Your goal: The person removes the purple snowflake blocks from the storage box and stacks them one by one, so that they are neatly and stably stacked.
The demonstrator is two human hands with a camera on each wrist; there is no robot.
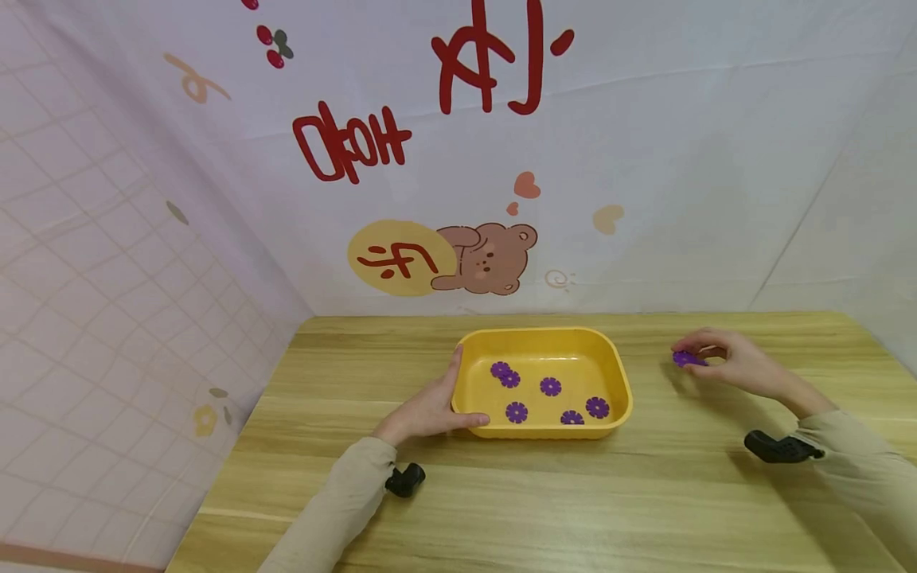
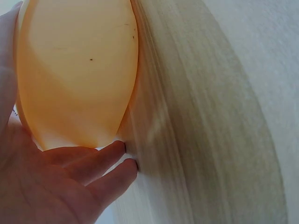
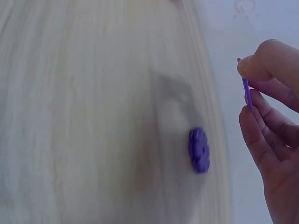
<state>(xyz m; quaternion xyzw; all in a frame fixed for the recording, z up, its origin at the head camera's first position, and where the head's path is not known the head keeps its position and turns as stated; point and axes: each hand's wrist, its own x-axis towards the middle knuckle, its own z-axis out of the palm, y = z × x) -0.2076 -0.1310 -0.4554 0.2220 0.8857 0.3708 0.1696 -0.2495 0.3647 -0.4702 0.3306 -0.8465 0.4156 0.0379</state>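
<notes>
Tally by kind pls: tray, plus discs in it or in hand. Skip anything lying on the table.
Yellow tray: 1
Purple discs: 7 (6 in the tray, two of them overlapping; 1 held disc in the right hand)
Total: 8

Left hand (image 2: 49, 179) holds orange tub (image 2: 74, 93), dark specks (image 2: 91, 59) on side; wood-grain tabletop (image 2: 196, 126) alongside, pale backdrop (image 2: 266, 51) beyond.
</notes>
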